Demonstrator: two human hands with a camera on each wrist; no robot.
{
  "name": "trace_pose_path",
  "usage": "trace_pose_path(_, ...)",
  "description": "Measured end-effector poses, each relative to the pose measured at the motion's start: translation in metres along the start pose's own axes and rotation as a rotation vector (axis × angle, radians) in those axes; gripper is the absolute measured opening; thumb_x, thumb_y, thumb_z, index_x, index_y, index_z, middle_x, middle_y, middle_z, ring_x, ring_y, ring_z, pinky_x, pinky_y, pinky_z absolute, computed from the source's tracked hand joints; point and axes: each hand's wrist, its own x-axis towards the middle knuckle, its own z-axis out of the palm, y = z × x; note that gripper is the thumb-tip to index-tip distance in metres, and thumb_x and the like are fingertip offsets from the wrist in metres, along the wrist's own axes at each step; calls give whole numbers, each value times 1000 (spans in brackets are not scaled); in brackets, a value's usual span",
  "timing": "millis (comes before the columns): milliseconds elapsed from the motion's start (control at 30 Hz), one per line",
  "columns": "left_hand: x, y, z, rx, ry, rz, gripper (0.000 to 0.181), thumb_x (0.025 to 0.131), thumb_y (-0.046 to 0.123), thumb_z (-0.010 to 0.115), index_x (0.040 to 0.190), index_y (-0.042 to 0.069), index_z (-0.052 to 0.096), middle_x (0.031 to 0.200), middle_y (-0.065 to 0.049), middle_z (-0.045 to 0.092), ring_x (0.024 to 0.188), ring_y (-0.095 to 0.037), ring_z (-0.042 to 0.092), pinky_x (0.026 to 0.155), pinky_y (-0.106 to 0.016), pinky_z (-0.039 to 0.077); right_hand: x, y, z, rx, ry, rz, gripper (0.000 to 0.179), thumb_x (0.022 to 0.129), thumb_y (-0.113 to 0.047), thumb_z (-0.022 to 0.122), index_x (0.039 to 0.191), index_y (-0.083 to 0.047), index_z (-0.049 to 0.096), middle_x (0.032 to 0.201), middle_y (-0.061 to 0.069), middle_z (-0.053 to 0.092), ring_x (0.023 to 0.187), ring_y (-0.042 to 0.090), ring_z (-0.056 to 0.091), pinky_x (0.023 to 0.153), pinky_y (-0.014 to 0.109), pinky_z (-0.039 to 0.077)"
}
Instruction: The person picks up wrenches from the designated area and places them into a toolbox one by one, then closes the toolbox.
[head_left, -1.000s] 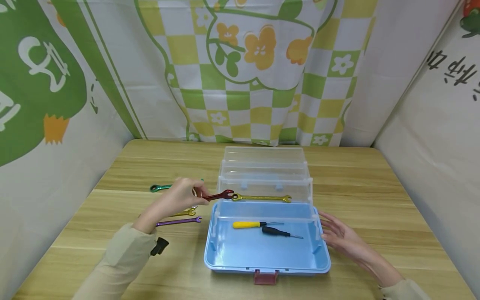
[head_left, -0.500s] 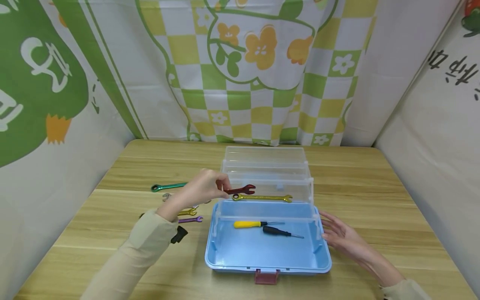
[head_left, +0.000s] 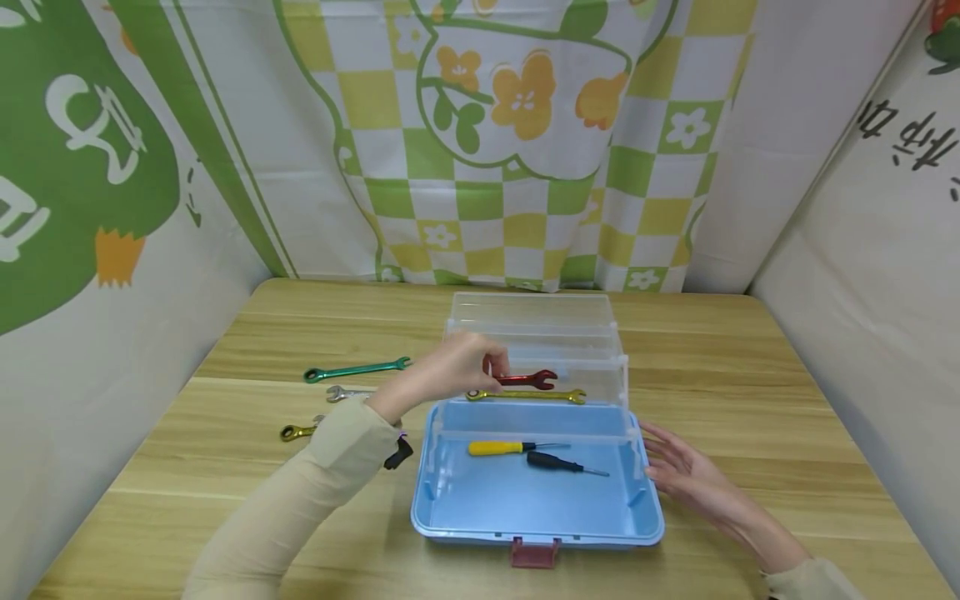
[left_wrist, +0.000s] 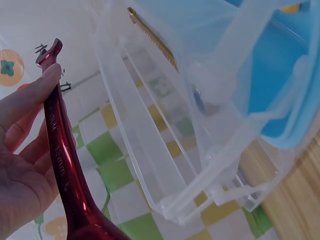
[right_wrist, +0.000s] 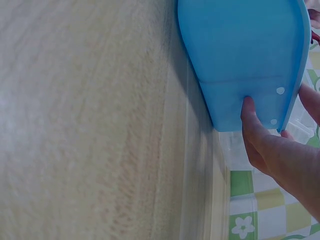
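My left hand (head_left: 465,365) pinches a red wrench (head_left: 531,380) between thumb and fingers, above the clear folding tray of the toolbox. In the left wrist view the wrench (left_wrist: 65,145) slants with its open jaw end up. A gold wrench (head_left: 536,396) lies in the tray (head_left: 611,375) just below. The blue toolbox (head_left: 540,533) stands open, holding a yellow screwdriver (head_left: 495,448) and a black screwdriver (head_left: 553,462). My right hand (head_left: 693,483) rests against the box's right side, and its fairly straight fingers touch the outer wall (right_wrist: 235,65) in the right wrist view.
On the wooden table (head_left: 360,550) left of the box lie a green wrench (head_left: 360,370), a silver wrench (head_left: 345,393) and a gold wrench (head_left: 296,432), the last two partly hidden by my left arm. A pink latch (head_left: 534,553) hangs at the box's front. Printed curtains enclose the table.
My left hand has carried the red wrench to the right, from beside the toolbox to over its clear tray. My right hand has stayed at the box's side.
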Motion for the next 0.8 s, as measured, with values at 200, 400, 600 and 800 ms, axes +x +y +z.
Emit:
trace_pose_path(200, 15, 4, 6, 2, -25, 6, 11, 70, 4, 72, 74, 9, 63, 69, 3, 60, 61, -7, 51, 56, -17, 43, 1, -1, 0, -3, 0, 10, 68, 91, -9, 47, 141, -3, 2, 140, 33, 5, 121, 23, 37, 94, 33, 38)
trace_pose_path(400, 26, 14, 11, 20, -61, 10, 11, 69, 4, 73, 73, 8, 63, 66, 3, 59, 60, -8, 50, 56, -17, 42, 1, 0, 0, 8, 5, 4, 69, 90, -9, 48, 140, -2, 1, 139, 34, 4, 120, 22, 38, 93, 31, 39)
trace_pose_path(600, 38, 22, 21, 27, -78, 30, 12, 67, 4, 75, 73, 7, 64, 66, 0, 60, 61, -9, 52, 57, -16, 42, 1, -2, 2, -1, 36, 31, 70, 90, -12, 50, 140, -3, 2, 140, 33, 6, 119, 20, 40, 92, 33, 40)
trace_pose_path(800, 48, 26, 35, 39, -123, -3, 12, 67, 2, 75, 73, 6, 64, 66, -1, 60, 62, -10, 53, 58, -16, 43, 0, -2, 4, 2, 40, 26, 71, 89, -11, 50, 140, -1, 1, 139, 34, 5, 117, 18, 41, 92, 33, 39)
